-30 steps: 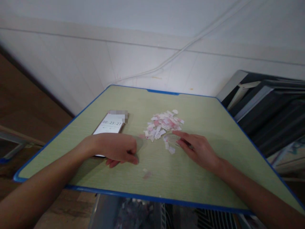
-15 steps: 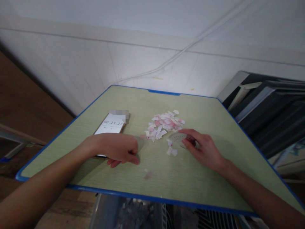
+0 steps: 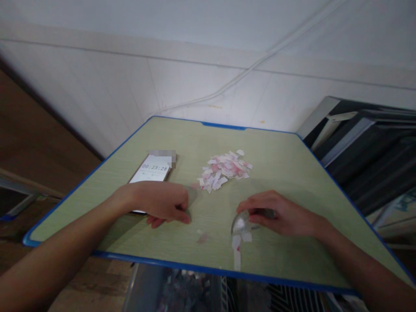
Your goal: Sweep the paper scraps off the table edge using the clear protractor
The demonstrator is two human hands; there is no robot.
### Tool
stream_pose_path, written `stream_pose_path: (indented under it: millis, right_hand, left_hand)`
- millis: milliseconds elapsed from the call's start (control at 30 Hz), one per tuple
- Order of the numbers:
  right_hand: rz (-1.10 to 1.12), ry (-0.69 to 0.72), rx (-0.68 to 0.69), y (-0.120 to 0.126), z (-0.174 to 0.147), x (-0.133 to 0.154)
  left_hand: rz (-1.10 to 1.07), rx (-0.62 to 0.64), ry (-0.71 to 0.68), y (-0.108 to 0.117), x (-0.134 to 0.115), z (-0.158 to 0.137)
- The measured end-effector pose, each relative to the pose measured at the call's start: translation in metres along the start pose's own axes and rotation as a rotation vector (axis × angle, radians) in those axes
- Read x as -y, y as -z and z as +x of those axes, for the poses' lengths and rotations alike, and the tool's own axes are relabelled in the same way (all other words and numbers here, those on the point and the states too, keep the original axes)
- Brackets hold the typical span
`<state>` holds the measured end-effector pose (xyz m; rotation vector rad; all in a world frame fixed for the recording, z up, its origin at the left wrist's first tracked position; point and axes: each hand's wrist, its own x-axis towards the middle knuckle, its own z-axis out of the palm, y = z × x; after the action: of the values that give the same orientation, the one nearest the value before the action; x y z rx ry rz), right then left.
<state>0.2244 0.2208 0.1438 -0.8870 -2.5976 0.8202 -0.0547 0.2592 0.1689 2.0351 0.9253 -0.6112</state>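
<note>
My right hand [image 3: 271, 212] is closed on a clear plastic protractor [image 3: 238, 223], its curved edge tilted down to the green tabletop. A few paper scraps [image 3: 237, 256] lie against and just in front of that edge, close to the table's front rim. Farther back spreads a pile of torn white and pink paper scraps [image 3: 225, 169]. My left hand [image 3: 162, 201] rests on the table with its fingers curled in, and no object shows in it. Under and behind the left wrist lies a phone [image 3: 151, 171] showing a running timer, partly covered by the hand.
A blue rim edges the green table [image 3: 273, 151]. Below its front edge sits a clear bin [image 3: 185, 290] holding scraps, beside striped items. Dark folders or boards [image 3: 373, 143] lean at the right. A white wall with a cable [image 3: 224, 89] stands behind.
My right hand has drawn the protractor toward the table's front edge, and a few scraps have moved with it away from the pile. My left hand has stayed in place.
</note>
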Motion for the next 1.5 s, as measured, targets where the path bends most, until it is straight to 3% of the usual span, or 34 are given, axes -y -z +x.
stream_pose_path:
  millis: [100,300,500,633,800,900,1133,1500]
  right_hand:
    - [0.073,-0.004,0.045,-0.001,-0.002,0.002]
    - [0.152,-0.107,-0.110,-0.018,0.001,0.006]
    - [0.104,0.018,-0.045,-0.023,0.006,0.011]
    - [0.160,0.054,0.070,-0.017,0.006,0.015]
    - [0.262,-0.165,0.266,-0.001,-0.002,0.018]
    - [0.345,-0.212,0.365,0.005,-0.006,0.014]
    - [0.360,-0.224,0.336,0.005,-0.003,0.011]
    - [0.305,-0.150,0.552,0.013,-0.007,0.012]
  left_hand:
    - [0.005,0.000,0.003,0.000,0.001,0.000]
    - [-0.017,0.022,0.022,0.001,-0.003,0.000]
    - [-0.015,0.025,0.009,0.001,-0.003,0.000]
    - [-0.016,0.017,-0.006,0.000,0.000,0.001]
    - [-0.002,0.012,0.004,0.000,0.002,0.001]
    - [0.008,0.011,0.009,0.000,0.001,0.001]
    - [0.026,0.016,0.020,0.001,-0.003,0.000]
    - [0.026,0.007,0.021,0.001,-0.003,0.000]
